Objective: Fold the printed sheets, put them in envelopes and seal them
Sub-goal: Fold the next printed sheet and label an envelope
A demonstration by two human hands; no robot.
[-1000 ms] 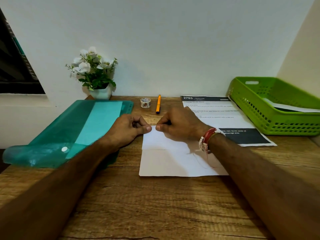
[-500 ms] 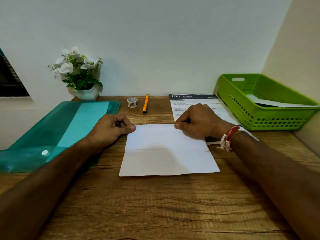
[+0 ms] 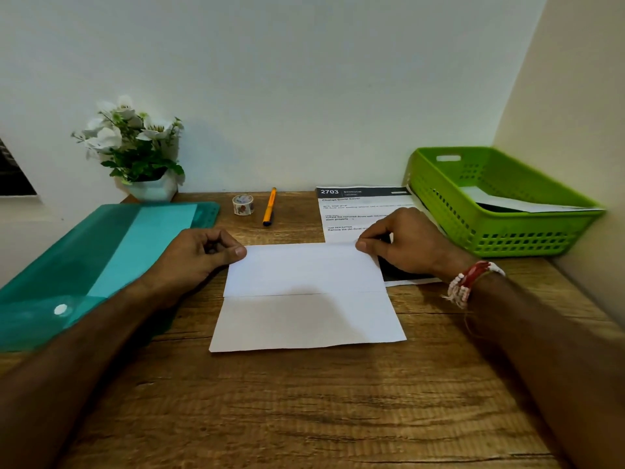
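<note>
Wooden desk [image 3: 304, 418], grained, set against a plain pale wall.

1. Folded sheet [image 3: 304, 299]: white, blank side up, flat at the centre of the frame. Its far panel is turned over toward the viewer, with the free edge running across the middle. The near panel lies uncovered.
2. Left hand [image 3: 199, 255]: at the fold's far left corner, fingers curled in, thumb tip pinching the creased edge.
3. Right hand [image 3: 402, 242] (beaded bracelet [image 3: 470, 282] at the wrist): at the far right corner, thumb and fingers pinching the same crease.
4. Printed sheet [image 3: 355, 204]: unfolded, headed 2703, right of centre in the upper half, partly beneath the right hand.
5. Green basket [image 3: 500, 231]: right edge of the frame, holding paper of a kind that cannot be told.
6. Teal folder [image 3: 101, 258]: left side, with a paler rectangle showing through.
7. Tape roll [image 3: 242, 204] and orange pen [image 3: 269, 206]: upper centre, side by side.
8. Potted flowers [image 3: 135, 150]: upper left, against the wall.

Condition note: the first fold looks made, and its crease is probably being set; a second fold, the envelope and the sealing remain.

Hazards, as judged:
- Unequal pressure at the two corners could leave the crease slanted, so the next panel would lie askew.
- The right hand, resting on the printed sheet, might drag or crumple it when it moves.
- A loose fold may spring open and jam at an envelope's mouth.
- No envelope is plainly visible, so finding one may take a search.
</note>
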